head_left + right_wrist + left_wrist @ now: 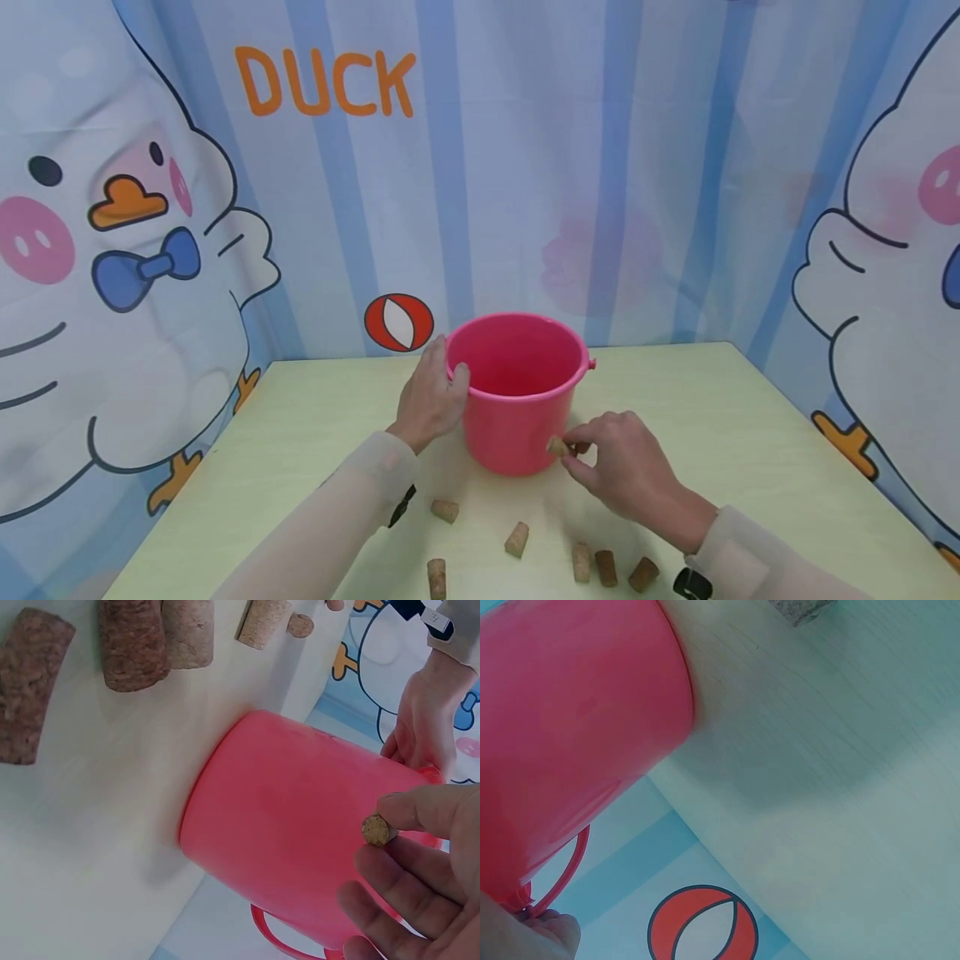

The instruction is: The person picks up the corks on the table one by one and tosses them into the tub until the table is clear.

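A pink plastic bucket stands upright on the table. At its left side my left hand grips the rim, thumb on the near side; in the left wrist view its fingertips show beside the bucket's handle. My right hand pinches a small cork between thumb and fingers, in front of the bucket's lower right side. That cork appears end-on in the right wrist view. The bucket's floor is hidden from the head view.
Several corks lie on the pale table nearer to me: one cork by the left sleeve, one cork in the middle, a dark cork among others at right. A duck-print curtain hangs behind the table.
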{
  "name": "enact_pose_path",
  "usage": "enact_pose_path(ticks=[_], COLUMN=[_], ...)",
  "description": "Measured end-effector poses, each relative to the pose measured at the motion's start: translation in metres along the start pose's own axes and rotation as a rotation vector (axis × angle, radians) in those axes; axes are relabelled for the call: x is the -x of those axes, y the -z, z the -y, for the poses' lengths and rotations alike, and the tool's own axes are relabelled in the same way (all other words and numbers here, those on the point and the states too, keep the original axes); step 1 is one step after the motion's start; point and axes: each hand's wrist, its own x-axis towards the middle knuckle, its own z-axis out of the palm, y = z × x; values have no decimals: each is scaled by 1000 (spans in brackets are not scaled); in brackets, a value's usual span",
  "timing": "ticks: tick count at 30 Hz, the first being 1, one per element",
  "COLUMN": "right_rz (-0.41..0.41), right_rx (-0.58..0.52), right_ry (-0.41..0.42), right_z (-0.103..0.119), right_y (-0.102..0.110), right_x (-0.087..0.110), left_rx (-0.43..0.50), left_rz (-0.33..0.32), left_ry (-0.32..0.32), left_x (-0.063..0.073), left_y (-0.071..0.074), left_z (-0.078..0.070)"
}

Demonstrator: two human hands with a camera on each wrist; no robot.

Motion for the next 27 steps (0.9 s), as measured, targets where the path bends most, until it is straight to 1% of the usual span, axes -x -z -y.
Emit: enact_pose_path(ticks=[5,13,21,27], right_rz=[-37,-56,-120,-164], right_rx=[-12,-32,-31,-33], right_ry=[28,9,38,81], right_z=[-1,2,5,5], right_y=[4,8,15,20], right_x=[-2,-6,-10,-13], left_rx=[5,8,16,13], left_rz=[0,2,4,2], left_ry=[-2,1,4,2], left_x=[0,0,-2,-1], left_y=[0,0,-1,0], left_z=[1,2,2,1])
